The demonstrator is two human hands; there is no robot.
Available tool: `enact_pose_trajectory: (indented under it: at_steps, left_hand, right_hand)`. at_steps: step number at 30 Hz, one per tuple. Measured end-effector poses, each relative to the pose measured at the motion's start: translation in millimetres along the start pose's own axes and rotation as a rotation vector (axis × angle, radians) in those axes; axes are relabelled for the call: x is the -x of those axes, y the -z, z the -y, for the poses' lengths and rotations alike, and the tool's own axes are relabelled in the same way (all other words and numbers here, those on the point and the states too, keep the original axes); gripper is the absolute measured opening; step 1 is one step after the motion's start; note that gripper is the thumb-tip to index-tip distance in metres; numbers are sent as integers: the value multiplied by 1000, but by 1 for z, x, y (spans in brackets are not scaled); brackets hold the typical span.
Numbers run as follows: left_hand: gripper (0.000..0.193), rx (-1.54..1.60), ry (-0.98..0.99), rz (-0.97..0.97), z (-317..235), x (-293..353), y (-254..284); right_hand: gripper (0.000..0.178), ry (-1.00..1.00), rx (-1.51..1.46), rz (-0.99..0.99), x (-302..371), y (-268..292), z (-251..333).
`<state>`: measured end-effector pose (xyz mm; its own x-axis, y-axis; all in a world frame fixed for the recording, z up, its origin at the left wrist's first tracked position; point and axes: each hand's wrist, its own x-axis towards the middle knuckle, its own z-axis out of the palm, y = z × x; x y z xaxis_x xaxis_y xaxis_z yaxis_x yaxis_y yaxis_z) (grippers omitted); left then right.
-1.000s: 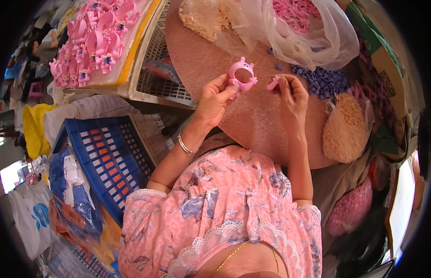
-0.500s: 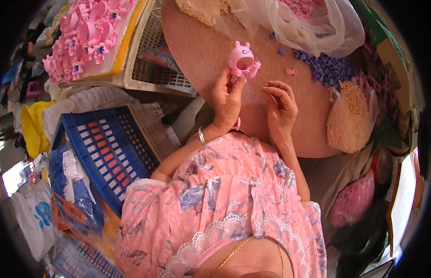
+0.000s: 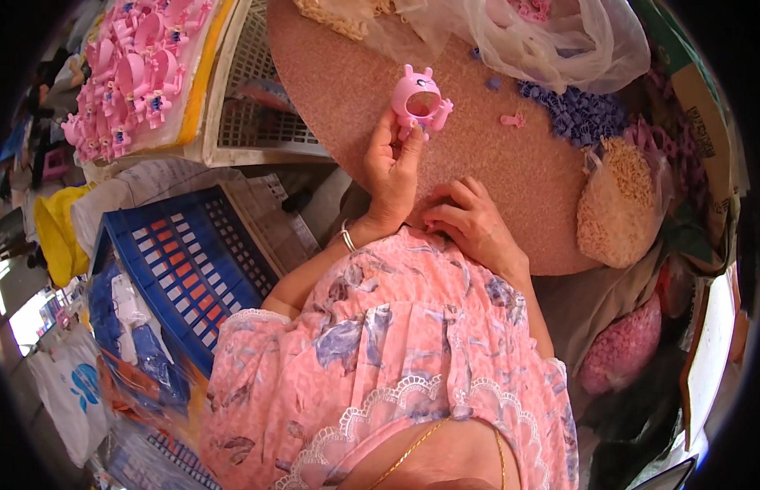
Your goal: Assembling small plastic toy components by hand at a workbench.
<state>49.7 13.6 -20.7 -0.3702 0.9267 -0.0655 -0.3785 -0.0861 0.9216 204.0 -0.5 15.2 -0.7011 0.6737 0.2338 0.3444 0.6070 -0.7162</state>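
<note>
My left hand (image 3: 394,167) holds up a pink plastic toy figure (image 3: 421,96) by its lower body, thumb and fingers closed round it. The figure has two small ears, a round opening in its front and a raised arm on its right side. At the table's near edge, close to my dress, my right hand (image 3: 471,222) is curled, with its fingers round a small pink plastic part (image 3: 431,222). Most of that part is hidden behind the fingers. A loose small pink piece (image 3: 513,121) lies on the round table (image 3: 478,155) beyond my right hand.
Blue-purple small parts (image 3: 580,114) lie heaped at the right, beside a bag of beige pieces (image 3: 618,212). A clear plastic bag (image 3: 559,49) stands at the back. On the left are a tray of pink figures (image 3: 135,82), a cream crate (image 3: 265,106) and a blue basket (image 3: 180,261).
My right hand has come down and inward from beside the figure to the table's near edge, closing on the pink part there. My left hand and the figure have shifted slightly left.
</note>
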Motion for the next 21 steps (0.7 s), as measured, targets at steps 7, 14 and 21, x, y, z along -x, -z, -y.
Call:
enact_pose_trajectory:
  at_steps: [7, 14, 21]
  left_hand:
    - [39, 241, 267, 249, -9, -8, 9]
    - [39, 123, 325, 377, -20, 2, 2]
    - [42, 50, 273, 468, -24, 1, -1]
  right_hand:
    - [7, -429, -813, -704, -11, 3, 12]
    - [12, -347, -1043, -613, -20, 26, 26]
    - [27, -301, -630, -664, -15, 25, 19]
